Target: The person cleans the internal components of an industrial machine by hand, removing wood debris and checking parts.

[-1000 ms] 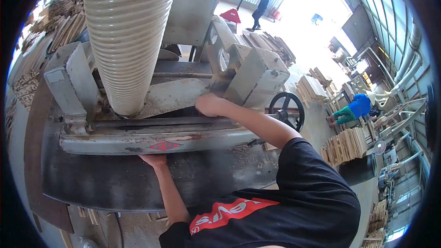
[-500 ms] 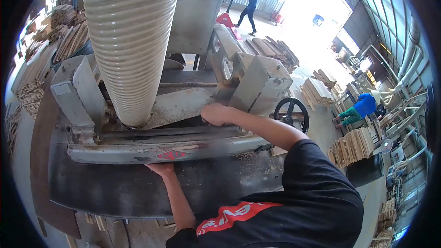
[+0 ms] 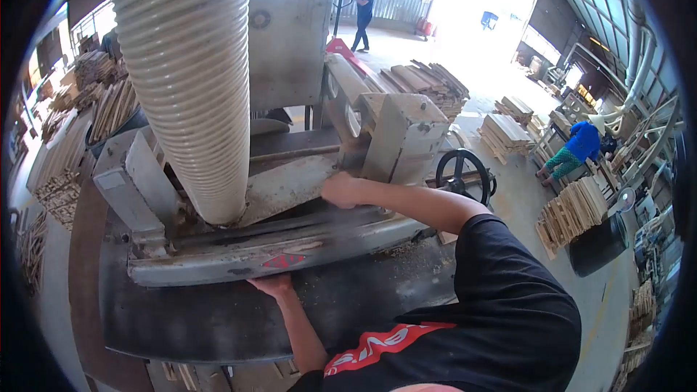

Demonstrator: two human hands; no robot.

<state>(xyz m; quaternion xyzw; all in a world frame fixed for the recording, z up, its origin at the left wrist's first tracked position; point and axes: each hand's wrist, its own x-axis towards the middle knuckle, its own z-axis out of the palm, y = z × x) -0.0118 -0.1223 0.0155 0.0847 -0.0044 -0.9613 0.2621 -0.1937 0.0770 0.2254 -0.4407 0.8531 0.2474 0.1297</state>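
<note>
The worktop [image 3: 210, 327] is a broad, dark, smooth-looking slab, its near edge appearing bowed. Pale sawdust [image 3: 425, 261] (loose crumbs, thinly strewn) lies toward its right edge, beside a greyer patch of the same surface.

Cannot see the fingers of the left grip [image 3: 272, 285], tucked under the front beam [image 3: 203, 270] in the lower middle of the frame, nor the stretch of dark counter [image 3: 181, 327] beneath that beam. Cannot make out the fingertips of the right grip [image 3: 344, 190], bent toward the shadowed gap [image 3: 305, 209] near the centre; cannot tell any hold there. Cannot read the red badge [image 3: 283, 260], blurred on the beam's face. Can follow the ribbed hose [image 3: 189, 94] only to the upper edge and the black shirt [image 3: 519, 305] only to the lower. Cannot see all of the red pallet truck [image 3: 338, 46] behind the machine [image 3: 406, 131], upper middle. Cannot discern the hands of the person in blue [image 3: 582, 141], at right.
</note>
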